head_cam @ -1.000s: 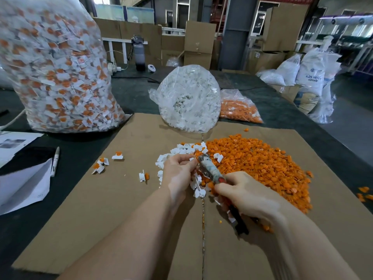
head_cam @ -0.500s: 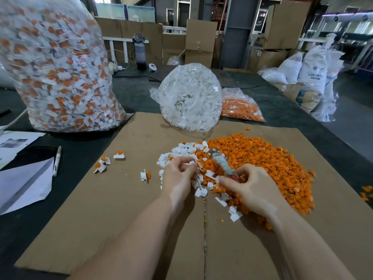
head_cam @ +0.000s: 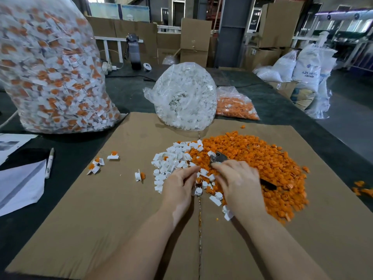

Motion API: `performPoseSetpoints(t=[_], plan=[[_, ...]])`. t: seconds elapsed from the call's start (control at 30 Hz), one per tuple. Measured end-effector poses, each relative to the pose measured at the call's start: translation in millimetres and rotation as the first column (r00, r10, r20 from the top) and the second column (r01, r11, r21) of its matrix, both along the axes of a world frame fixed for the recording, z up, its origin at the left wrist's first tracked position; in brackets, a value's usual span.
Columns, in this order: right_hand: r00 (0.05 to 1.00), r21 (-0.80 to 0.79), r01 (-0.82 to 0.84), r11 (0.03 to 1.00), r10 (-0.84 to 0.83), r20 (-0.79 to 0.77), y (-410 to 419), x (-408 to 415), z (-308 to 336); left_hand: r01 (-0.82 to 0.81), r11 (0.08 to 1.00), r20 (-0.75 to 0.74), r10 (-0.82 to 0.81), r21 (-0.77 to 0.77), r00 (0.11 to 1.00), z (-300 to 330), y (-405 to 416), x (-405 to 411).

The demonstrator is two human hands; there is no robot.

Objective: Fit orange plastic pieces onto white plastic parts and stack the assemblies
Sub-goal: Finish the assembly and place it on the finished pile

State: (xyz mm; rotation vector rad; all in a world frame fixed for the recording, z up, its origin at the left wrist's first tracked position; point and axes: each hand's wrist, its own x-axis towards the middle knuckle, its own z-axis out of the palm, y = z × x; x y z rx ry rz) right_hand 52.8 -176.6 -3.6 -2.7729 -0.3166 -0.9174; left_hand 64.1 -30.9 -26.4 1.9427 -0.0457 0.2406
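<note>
Right hand [head_cam: 238,178] lowered since the previous frame, fingers curled round the tool [head_cam: 219,158], its tip now just beyond the fingertips over the orange pieces [head_cam: 262,158]. Left hand [head_cam: 177,184] unmoved, fingers pinched over white parts [head_cam: 173,158]; item pinched not discernible.

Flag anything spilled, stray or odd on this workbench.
A few orange plastic pieces lie off the brown cardboard sheet on the dark tabletop at the right edge, strayed from the orange pile. A dark-handled metal tool sits half buried in that pile under the right hand. Nothing looks damaged.
</note>
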Motion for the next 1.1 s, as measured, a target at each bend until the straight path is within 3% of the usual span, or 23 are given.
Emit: performPoseSetpoints(t=[0.1, 0.37, 0.6, 0.73, 0.9, 1.1], plan=[[0.979, 0.116, -0.205, 0.972, 0.205, 0.007, 16, -7, -7, 0.035, 0.999, -0.001, -0.035, -0.018, 0.999, 2, 1, -2], [0.972, 0.308, -0.224, 0.925, 0.233, 0.008, 22, -11, -17, 0.073, 0.996, -0.039, -0.075, -0.050, 0.996, 5, 5, -9], [0.967, 0.312, -0.250, 0.917, 0.255, 0.023, 21, -12, -16, 0.095, 0.983, -0.032, -0.101, -0.155, 0.994, 6, 7, -11], [0.967, 0.359, -0.249, 0.900, 0.249, 0.045, 20, -12, -18, 0.153, 0.987, 0.018, -0.152, -0.054, 0.988, 6, 4, -13], [0.974, 0.423, -0.221, 0.879, 0.222, 0.047, 19, -14, -19, 0.115, 0.991, 0.008, -0.115, -0.064, 0.993, 4, 4, -13], [0.966, 0.362, -0.252, 0.897, 0.256, 0.038, 20, -16, -16, 0.109, 0.994, 0.040, -0.110, 0.012, 0.993, 4, 4, -14]])
